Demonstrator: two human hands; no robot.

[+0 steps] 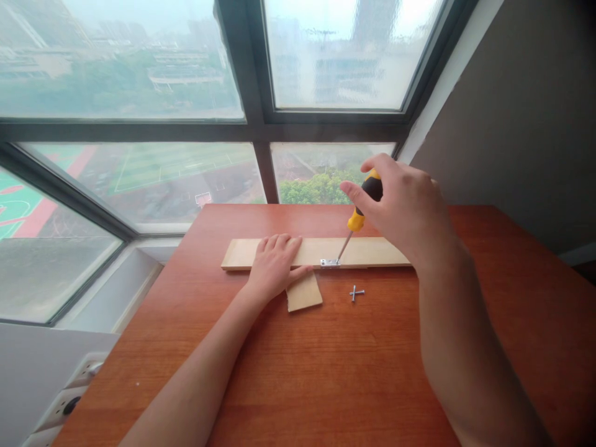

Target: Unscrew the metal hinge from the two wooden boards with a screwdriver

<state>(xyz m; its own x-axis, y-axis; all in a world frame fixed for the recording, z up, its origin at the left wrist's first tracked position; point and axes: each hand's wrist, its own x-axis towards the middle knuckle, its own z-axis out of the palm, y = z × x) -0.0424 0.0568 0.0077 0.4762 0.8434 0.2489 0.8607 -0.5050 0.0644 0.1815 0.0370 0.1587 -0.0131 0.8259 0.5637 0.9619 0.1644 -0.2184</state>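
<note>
My right hand (405, 205) is closed round the yellow and black handle of a screwdriver (356, 220). The tool leans, its tip down at the right end of a small metal bracket (329, 263). That bracket lies at the near edge of a long pale wooden board (316, 251). Flat on the board, fingers stretched out, rests my left hand (274, 264), left of the bracket. A small square wood piece (305, 293) sits partly beneath its thumb. Two screws (356, 292) lie crossed on the table, right of the square piece. Any screw under the tip is too small to make out.
The reddish-brown wooden table (298, 385) reaches to large windows with a dark frame (261, 131). A grey wall (526, 136) stands on the right. Power sockets (69, 397) are on the low wall at the left.
</note>
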